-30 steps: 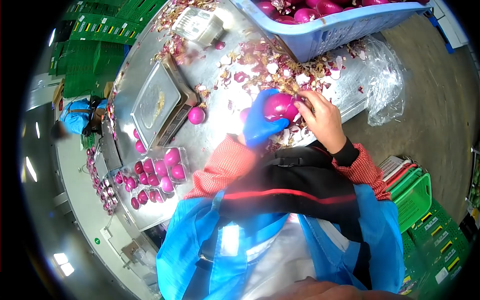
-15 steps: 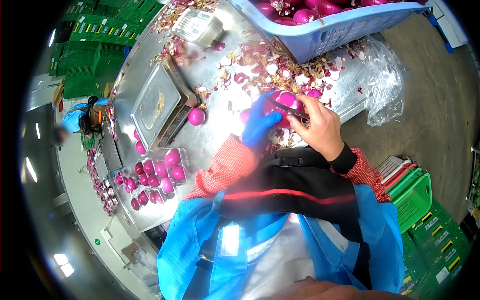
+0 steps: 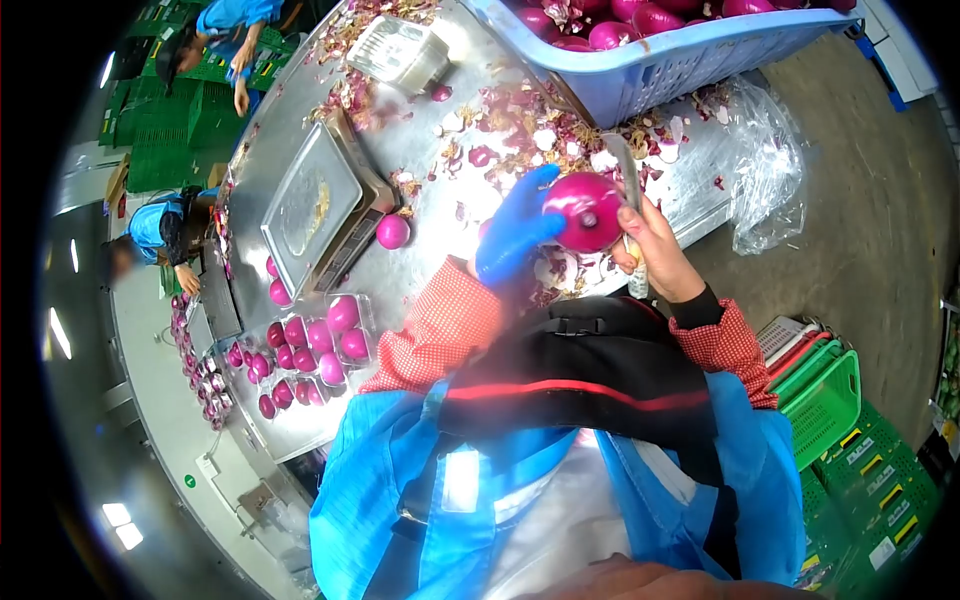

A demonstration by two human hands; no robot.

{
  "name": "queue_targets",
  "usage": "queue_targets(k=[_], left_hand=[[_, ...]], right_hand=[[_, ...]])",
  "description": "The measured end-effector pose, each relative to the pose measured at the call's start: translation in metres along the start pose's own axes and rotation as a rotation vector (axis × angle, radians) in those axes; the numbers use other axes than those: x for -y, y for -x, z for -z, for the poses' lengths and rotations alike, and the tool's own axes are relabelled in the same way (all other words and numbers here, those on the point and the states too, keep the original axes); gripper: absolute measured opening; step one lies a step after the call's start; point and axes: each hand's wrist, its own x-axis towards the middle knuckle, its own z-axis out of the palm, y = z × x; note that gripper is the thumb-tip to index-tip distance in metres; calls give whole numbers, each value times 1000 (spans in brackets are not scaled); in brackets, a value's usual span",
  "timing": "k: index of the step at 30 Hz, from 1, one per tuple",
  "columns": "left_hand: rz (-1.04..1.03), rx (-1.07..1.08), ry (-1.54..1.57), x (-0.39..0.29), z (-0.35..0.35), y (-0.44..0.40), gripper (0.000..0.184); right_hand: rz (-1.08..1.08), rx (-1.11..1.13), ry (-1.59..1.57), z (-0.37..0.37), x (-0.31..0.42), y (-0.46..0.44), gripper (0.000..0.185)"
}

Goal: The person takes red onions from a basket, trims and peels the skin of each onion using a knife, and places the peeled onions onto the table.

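I am seeing the gloved left hand (image 3: 515,235) cupping a red onion (image 3: 580,205) from its left side, curving partway around it. The bare right hand (image 3: 660,252) is gripping a knife (image 3: 629,170), its blade running along the onion's right edge; I cannot tell whether they are touching. The onion is being held over the surface (image 3: 385,283), where peelings (image 3: 545,137) are lying scattered. Beyond, a blue basket (image 3: 680,80) is holding more onions (image 3: 610,33), and a scale (image 3: 312,210) is sitting to the left.
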Motion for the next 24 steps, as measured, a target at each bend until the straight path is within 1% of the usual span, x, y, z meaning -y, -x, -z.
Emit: queue_targets(k=[1, 2, 3, 4, 5, 6, 7, 10, 11, 14, 17, 20, 23, 24], left_hand=[[6, -38, 220, 7, -1, -1, 59], [-10, -39, 248, 12, -5, 0, 58], [-24, -38, 276, 14, -15, 2, 56], [-38, -37, 305, 17, -22, 3, 55], [-22, -115, 313, 24, -22, 3, 51], [-17, -125, 311, 23, -21, 4, 51], [-11, -131, 307, 20, -20, 4, 51], [4, -195, 307, 13, -17, 6, 50], [7, -220, 308, 10, -16, 6, 50], [14, -204, 288, 1, -12, 3, 50], [-33, -212, 256, -1, -15, 4, 51], [-29, -168, 169, 0, -9, 3, 53], [-46, -182, 23, -9, -15, 8, 54], [-56, -184, -41, -8, -15, 8, 53]], right_hand=[[24, -11, -100, -3, -5, 0, 53], [45, -24, -202, -6, -10, 0, 52], [101, -26, -135, -12, -15, -1, 53], [129, -42, -2, -15, -16, 0, 52], [155, -55, 132, -19, -15, 0, 50], [180, -67, 266, -21, -14, 1, 48], [120, -120, 376, -21, -2, 5, 40], [635, -249, 1193, -3, 5, 12, 37], [717, -248, 1293, -1, 10, 15, 40], [697, -218, 1520, -3, 22, 27, 46], [674, -226, 1540, -2, 22, 27, 46], [690, -272, 1573, -3, 21, 26, 50], [745, -340, 1612, 1, 15, 21, 58], [737, -357, 1609, 2, 13, 19, 57]])
